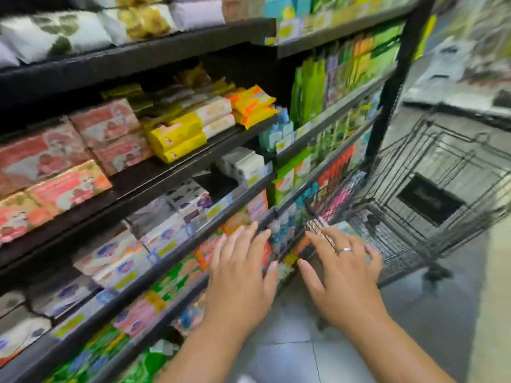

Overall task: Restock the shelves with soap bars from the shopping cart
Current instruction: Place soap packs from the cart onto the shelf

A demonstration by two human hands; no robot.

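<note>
Black shelves (pixel 171 178) across the left and middle, tier above tier, slanting off toward the right. Packed with soap bars: pink-and-red boxes (pixel 47 156) far left on the second tier, yellow packs (pixel 177 136) stacked beside them, orange packs (pixel 253 102) at that tier's right end, white-and-blue boxes (pixel 116 258) a tier lower, green packs (pixel 168 280) lower still. All blurred, no label readable.

At the right, just past the end of the shelving, a black wire shopping cart (pixel 392 239) on grey floor tiles (pixel 290 341). Carries a dark plate (pixel 428 201) on one wall. Cannot tell whether any soap lies in the basket, only a pale smear behind the wire near the right fingertips.

Low in the middle, left hand (pixel 240 272), back up, fingers straight and slightly spread, gripping nothing, tips in front of a lower shelf edge. Cannot tell whether touching it. Just beside it but apart, right hand (pixel 343 272), likewise flat, fingers fanned wide, empty, tips over the near corner of the cart. Wears a thin silver ring (pixel 344 249).
</note>
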